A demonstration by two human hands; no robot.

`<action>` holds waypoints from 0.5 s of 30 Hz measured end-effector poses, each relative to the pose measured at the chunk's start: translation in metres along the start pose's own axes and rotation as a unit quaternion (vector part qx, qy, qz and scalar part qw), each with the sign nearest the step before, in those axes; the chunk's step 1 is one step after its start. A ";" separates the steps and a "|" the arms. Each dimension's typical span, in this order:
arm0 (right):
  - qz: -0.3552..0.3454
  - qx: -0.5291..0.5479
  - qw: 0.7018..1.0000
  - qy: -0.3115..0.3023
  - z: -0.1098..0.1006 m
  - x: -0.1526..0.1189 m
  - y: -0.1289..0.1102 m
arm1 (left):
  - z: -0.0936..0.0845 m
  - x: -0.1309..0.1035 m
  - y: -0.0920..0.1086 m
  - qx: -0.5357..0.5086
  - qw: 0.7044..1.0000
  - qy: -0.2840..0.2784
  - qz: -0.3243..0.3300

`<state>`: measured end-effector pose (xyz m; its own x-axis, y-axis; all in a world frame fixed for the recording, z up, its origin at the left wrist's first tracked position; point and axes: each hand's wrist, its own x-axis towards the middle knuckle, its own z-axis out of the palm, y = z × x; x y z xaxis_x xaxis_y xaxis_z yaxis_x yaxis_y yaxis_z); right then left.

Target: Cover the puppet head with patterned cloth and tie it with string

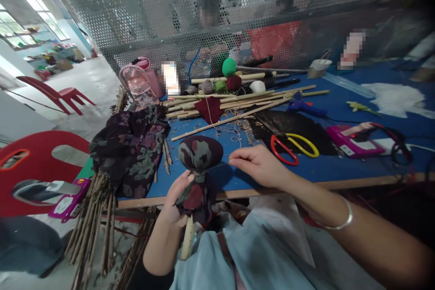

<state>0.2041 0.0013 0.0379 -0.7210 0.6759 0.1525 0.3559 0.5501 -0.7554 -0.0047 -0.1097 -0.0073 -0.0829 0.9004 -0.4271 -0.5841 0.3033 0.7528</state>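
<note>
My left hand [178, 192] is wrapped round a wooden stick [188, 239] just below its top, which is covered by a dark flowered cloth bundle [200, 153]. The cloth is gathered into a narrow neck under a rounded head, and its loose end hangs over the stick. To the right, my right hand [251, 163] pinches a thin thread [222, 164] that runs to the neck of the bundle. Scissors with red and yellow handles [284, 149] lie beyond my right hand. A larger piece of the same flowered cloth [131, 145] lies at the left of the table.
On the blue table [220, 182] lie wooden sticks [238, 99], yarn balls [234, 83], a blue glue gun [306, 107] and a magenta device [355, 141]. A perforated metal screen [142, 13] stands behind. Bundled sticks [98, 217] and a red chair [44, 145] are left.
</note>
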 end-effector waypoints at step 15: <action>-0.239 -0.456 0.794 -0.324 -0.009 0.083 -0.116 | 0.056 -0.009 -0.015 0.015 0.998 -0.052 0.017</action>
<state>0.1084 -0.0026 0.1441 -0.9525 0.0506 -0.3002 0.0183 0.9938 0.1097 0.0503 -0.1048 0.0134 -0.0170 0.9377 -0.3469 -0.5579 0.2790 0.7816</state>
